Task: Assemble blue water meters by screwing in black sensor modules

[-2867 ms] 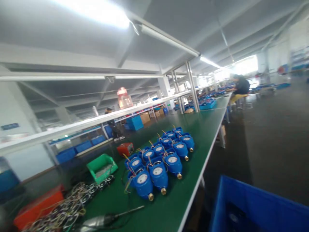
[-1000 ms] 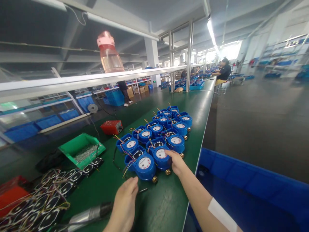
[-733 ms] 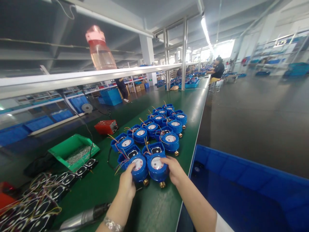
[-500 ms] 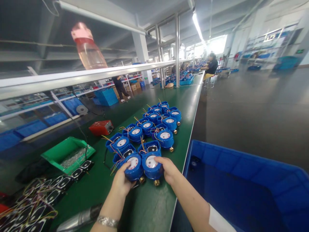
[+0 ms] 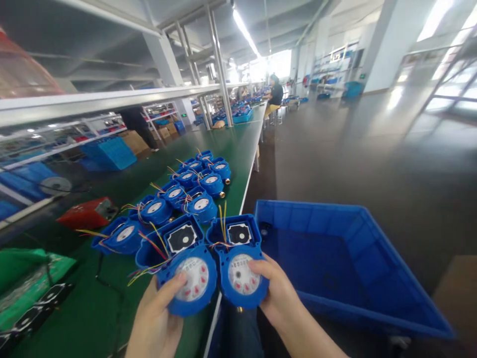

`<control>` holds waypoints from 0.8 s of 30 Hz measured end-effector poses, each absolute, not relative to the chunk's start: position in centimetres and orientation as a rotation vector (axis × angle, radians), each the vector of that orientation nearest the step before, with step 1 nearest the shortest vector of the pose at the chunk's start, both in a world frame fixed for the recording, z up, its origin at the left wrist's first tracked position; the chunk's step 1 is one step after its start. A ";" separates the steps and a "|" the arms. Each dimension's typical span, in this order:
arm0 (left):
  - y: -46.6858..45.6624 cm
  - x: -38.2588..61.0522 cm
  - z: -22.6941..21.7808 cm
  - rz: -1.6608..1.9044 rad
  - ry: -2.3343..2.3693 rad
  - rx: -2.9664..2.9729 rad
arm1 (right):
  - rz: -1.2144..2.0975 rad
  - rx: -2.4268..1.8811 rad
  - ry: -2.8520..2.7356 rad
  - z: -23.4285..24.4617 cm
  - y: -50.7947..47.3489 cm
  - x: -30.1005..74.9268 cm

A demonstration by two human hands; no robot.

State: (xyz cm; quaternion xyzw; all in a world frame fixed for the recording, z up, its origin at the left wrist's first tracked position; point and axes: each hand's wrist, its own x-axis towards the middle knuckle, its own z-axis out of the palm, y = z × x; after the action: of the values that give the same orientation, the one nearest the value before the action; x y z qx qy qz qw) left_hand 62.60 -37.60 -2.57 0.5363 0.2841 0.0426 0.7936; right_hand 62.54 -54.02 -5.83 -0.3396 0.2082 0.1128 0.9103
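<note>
In my left hand (image 5: 158, 311) is a blue water meter (image 5: 192, 286), gripped with the thumb across its round white dial. My right hand (image 5: 279, 291) grips a second blue water meter (image 5: 242, 278) the same way. Both are lifted side by side over the bench edge, dials facing up at me. Each has an open box section with a black plate inside and loose coloured wires. Behind them, several more blue water meters (image 5: 201, 206) stand in rows on the green bench (image 5: 238, 144). The fingers under the held meters are mostly hidden.
To the right of the bench sits a large blue bin (image 5: 335, 293) with a small dark part in its far left corner. A green tray (image 5: 33, 278) of small metal parts and a red box (image 5: 87, 213) lie left. A person (image 5: 275, 94) sits farther along the bench.
Both hands have raised the two water meters off the bench and brought them closer to me, toward the bin side. The view has turned right.
</note>
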 end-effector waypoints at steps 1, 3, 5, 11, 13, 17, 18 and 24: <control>-39.6 63.1 -2.3 0.072 0.559 1.150 | 0.192 -0.686 0.451 -5.7 -56.0 62.3; -44.1 64.5 -2.6 0.013 0.454 1.127 | 0.097 -0.673 0.507 -6.0 -60.2 62.0; -49.1 66.5 -4.1 -0.089 0.374 1.094 | -0.002 -0.689 0.589 -7.2 -64.8 62.2; -63.3 73.3 -16.6 -0.475 0.402 0.990 | -0.098 -0.747 0.843 -17.0 -78.2 65.2; -66.8 75.2 -22.2 -0.578 0.481 0.993 | -0.053 -0.731 0.944 -21.8 -81.7 66.7; -71.5 78.4 -33.9 -0.750 0.635 1.017 | 0.042 -0.669 1.082 -32.6 -86.2 69.7; -72.2 79.2 -36.7 -0.782 0.661 1.024 | 0.068 -0.649 1.110 -35.4 -86.9 70.4; -74.0 84.1 -52.8 -0.914 0.743 1.074 | 0.177 -0.574 1.235 -51.2 -89.2 74.6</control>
State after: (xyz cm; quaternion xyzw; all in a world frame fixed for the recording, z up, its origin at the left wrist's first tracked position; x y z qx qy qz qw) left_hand 84.05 -73.99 -52.80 0.4819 0.3335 -0.4102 0.6988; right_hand 74.63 -89.21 -51.24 -0.2652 0.5700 0.0819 0.7734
